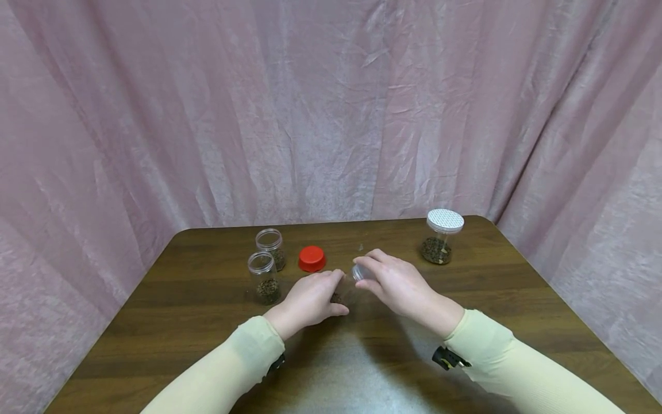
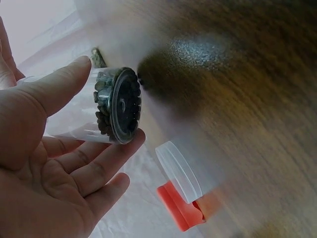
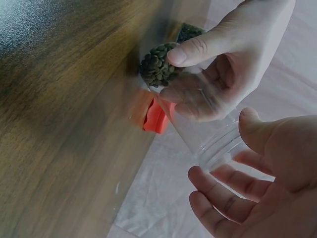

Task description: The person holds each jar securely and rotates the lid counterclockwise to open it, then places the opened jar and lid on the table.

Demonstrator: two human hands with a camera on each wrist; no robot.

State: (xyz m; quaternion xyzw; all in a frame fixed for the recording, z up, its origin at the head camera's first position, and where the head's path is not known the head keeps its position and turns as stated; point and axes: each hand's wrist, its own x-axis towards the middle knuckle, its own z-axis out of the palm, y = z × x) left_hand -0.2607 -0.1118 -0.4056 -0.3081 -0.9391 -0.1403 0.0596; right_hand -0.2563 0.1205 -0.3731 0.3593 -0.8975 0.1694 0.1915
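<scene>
My left hand [image 1: 309, 298] grips a clear jar [image 2: 107, 106] near its base, thumb on one side and fingers on the other. Dark granules lie at the jar's bottom end. In the right wrist view the jar [image 3: 182, 121] is tilted, its ringed end toward my right hand [image 3: 285, 166]. The thumb and fingers of that right hand [image 1: 400, 284] curl round this end. Whether a lid is on it, I cannot tell. The head view shows the hands close together above the table, with the jar between them.
Two lidless jars [image 1: 268, 290] with dark granules stand left of a red cap [image 1: 312, 259]. A larger jar [image 1: 437, 248] with a white patterned lid stands at the back right. A translucent round piece [image 2: 178, 171] shows beside the red cap. Pink curtains hang behind the wooden table [image 1: 181, 310].
</scene>
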